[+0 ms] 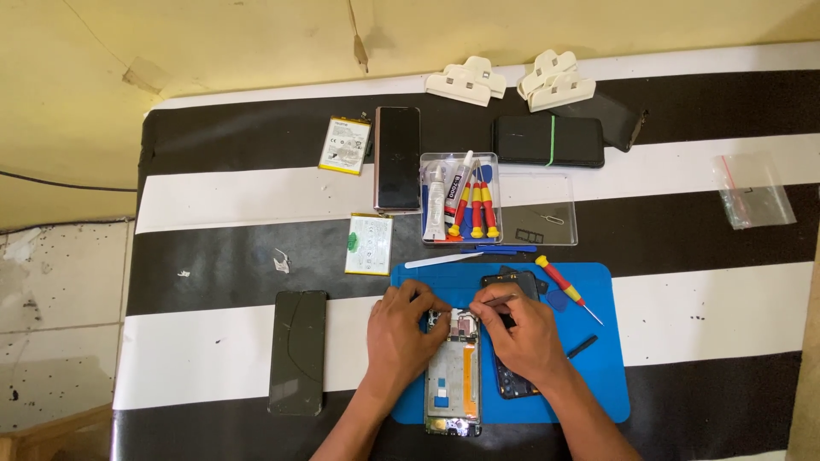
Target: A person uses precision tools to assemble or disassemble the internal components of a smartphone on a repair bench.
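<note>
An opened phone frame [453,380] lies upright on a blue work mat [598,376], its inner parts showing. My left hand [400,331] rests at the frame's upper left, fingertips pressing on its top edge. My right hand [523,335] is on the upper right and grips a thin dark tool [498,301] whose tip points at the top of the frame. Partly hidden under my right hand is a dark phone part [511,384].
A red and yellow screwdriver [569,289], blue pick [557,300] and small black tool [582,346] lie on the mat. Beyond it are a clear tool box [459,198], two batteries [369,243], phones [398,158], white clips [465,82], a dark screen [298,350] and a plastic bag [752,192].
</note>
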